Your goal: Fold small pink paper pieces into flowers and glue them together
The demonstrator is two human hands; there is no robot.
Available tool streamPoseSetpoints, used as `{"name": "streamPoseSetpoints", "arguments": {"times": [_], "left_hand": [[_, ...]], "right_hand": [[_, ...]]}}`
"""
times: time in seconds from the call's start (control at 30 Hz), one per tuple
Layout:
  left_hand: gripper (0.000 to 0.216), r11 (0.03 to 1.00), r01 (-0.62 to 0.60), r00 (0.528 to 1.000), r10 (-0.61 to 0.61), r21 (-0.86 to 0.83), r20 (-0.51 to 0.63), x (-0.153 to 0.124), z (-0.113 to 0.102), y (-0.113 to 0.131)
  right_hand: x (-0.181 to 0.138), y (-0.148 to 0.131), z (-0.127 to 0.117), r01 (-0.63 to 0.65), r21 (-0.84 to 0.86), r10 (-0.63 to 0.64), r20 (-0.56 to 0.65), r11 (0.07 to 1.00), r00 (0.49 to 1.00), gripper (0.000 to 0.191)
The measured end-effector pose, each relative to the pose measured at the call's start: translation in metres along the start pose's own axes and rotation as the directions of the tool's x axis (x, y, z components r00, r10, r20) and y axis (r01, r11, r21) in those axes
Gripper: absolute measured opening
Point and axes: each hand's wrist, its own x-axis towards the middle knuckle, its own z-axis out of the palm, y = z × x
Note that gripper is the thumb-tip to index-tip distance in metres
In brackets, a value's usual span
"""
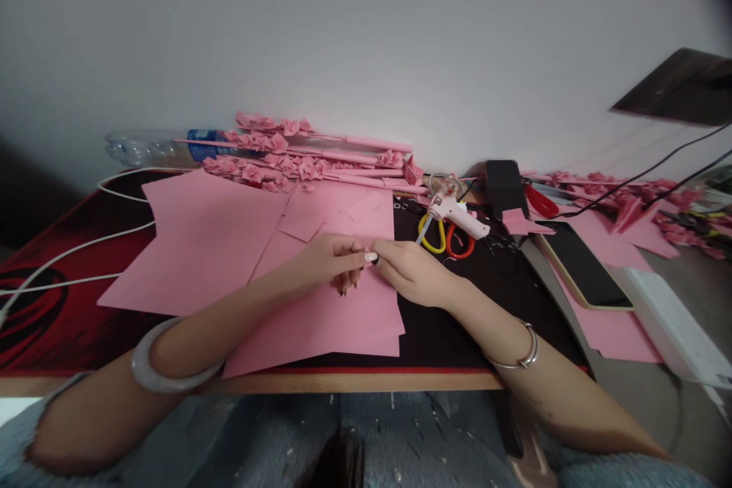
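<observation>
My left hand (pixel 341 263) and my right hand (pixel 412 273) meet fingertip to fingertip above a stack of pink paper sheets (pixel 320 328). Both are closed in a pinch on a small piece of pink paper (pixel 367 250). Most of that piece is hidden by the fingers, so its shape is unclear. Just beyond the hands, small pink paper squares (pixel 303 223) lie on the sheets. Another large pink sheet (pixel 200 236) spreads out beside my left forearm.
Pink paper flowers on stems (pixel 309 168) lie along the wall near a plastic bottle (pixel 149 147). A hot glue gun (pixel 457 215) rests by yellow-and-red-handled scissors (pixel 433 235). To the right are a phone (pixel 583 263), a black box (pixel 503 187) and a white power strip (pixel 669 324).
</observation>
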Motion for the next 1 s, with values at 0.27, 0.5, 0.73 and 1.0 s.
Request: {"name": "streamPoseSetpoints", "arguments": {"times": [0.27,0.5,0.73,1.0], "left_hand": [[0.024,0.995,-0.099,0.994,0.099,0.003,-0.041,-0.003,0.001,0.005],[0.018,0.98,-0.164,0.985,0.17,0.114,-0.043,-0.004,0.001,0.007],[0.009,0.972,-0.182,0.977,0.196,0.151,-0.087,-0.004,0.001,0.004],[0.013,0.805,-0.299,0.896,0.422,0.513,-0.14,-0.005,-0.003,-0.001]], "right_hand": [[0.0,0.003,0.003,-0.048,-0.003,0.048,-0.042,0.999,0.998,0.013],[0.001,0.009,0.002,-0.044,0.066,0.049,-0.066,0.997,0.997,0.013],[0.003,0.014,0.0,-0.097,0.216,0.117,-0.085,0.972,0.989,0.021],[0.005,0.013,0.005,-0.288,0.858,0.308,0.162,0.426,0.938,0.031]]}}
